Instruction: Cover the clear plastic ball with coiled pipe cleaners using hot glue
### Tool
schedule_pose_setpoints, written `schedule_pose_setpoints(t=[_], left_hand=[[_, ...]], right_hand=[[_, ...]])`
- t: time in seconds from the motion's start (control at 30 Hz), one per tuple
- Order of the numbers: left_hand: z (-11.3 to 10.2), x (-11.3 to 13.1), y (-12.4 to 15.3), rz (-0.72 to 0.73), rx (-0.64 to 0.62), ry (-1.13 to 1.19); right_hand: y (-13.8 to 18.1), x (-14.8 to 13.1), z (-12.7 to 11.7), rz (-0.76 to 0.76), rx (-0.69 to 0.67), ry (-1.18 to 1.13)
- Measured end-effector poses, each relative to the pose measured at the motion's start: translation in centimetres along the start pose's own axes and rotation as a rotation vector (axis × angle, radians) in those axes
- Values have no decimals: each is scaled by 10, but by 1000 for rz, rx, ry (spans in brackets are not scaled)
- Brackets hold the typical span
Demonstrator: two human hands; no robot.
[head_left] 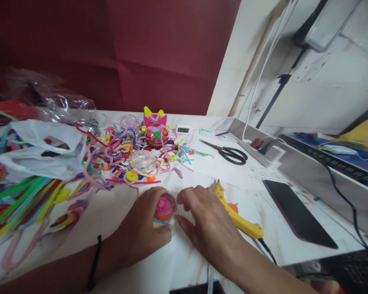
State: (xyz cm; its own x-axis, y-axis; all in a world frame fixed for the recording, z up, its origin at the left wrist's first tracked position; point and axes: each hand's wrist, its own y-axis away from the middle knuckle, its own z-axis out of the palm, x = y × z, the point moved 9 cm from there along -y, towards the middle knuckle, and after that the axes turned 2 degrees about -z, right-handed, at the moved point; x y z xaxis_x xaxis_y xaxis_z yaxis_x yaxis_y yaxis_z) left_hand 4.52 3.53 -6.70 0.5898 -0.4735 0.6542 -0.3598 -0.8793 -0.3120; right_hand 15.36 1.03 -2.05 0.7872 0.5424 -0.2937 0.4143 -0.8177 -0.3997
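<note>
1. A bundle of straight pipe cleaners [15,200] in green, yellow, red and blue lies fanned along the far left of the white bench [184,261].
2. A white plastic bag [39,151] sits crumpled over them, with clear wrapping [58,102] behind it.
3. A flat coiled disc [63,220] lies on the bench near the left forearm, which wears a black wristband [95,261].
4. A tangle of cut pipe-cleaner scraps [122,151] spreads across the middle. A clear ball [141,159] rests in it, and a pink cat-like figure [155,128] with yellow ears stands at its back.
5. The left hand [141,230] has its grip closed around a small ball [164,208] wrapped in pink, orange and blue coils. The ball is held low over the front of the bench, between the two hands.
6. A small digital display [182,130] stands just right of the figure. Its digits are too small to read.
7. The right hand [211,224] lies palm down, fingertips at the ball's right edge. Whether its grip pinches the ball cannot be told.
8. A yellow glue gun [239,220] lies just beyond that hand, its black cord trailing off the front edge.
9. Black-handled scissors [230,154] lie shut on white paper farther back.
10. A white power strip [263,149] runs along the right rim.
11. A black phone [297,214] lies flat, screen dark, at the far right.
</note>
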Motion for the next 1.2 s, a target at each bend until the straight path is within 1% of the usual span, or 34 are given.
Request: schedule_pose_setpoints(t=[0.17,0.3,0.43,0.5,0.57,0.67,0.77,0.9,1.0,1.1,1.2], left_hand=[[-2,6,1,4,-4,12],[-4,7,0,-4,22,-57],[-4,10,-3,-40,-10,-111],[-3,12,-4,-70,-33,-142],[-4,13,-5,-86,-39,-177],[-7,13,-6,-70,-30,-199],[-7,10,-9,-51,-60,-182],[-5,6,-12,-40,-131,-149],[-4,3,-13,-35,-159,-134],[-3,-1,-12,-37,-151,-121],[-1,-8,-11,-54,-129,-115]], right_hand=[[1,2,0,40,-3,24],[2,1,0,47,19,26],[2,1,-1,59,31,26],[5,2,-3,54,49,-10],[12,5,-9,42,120,-92],[32,13,-20,21,279,-208],[55,27,-22,41,356,-232],[78,41,-16,61,347,-193],[87,48,-18,57,380,-150],[87,54,-21,61,381,-129],[79,59,-27,50,358,-128]])
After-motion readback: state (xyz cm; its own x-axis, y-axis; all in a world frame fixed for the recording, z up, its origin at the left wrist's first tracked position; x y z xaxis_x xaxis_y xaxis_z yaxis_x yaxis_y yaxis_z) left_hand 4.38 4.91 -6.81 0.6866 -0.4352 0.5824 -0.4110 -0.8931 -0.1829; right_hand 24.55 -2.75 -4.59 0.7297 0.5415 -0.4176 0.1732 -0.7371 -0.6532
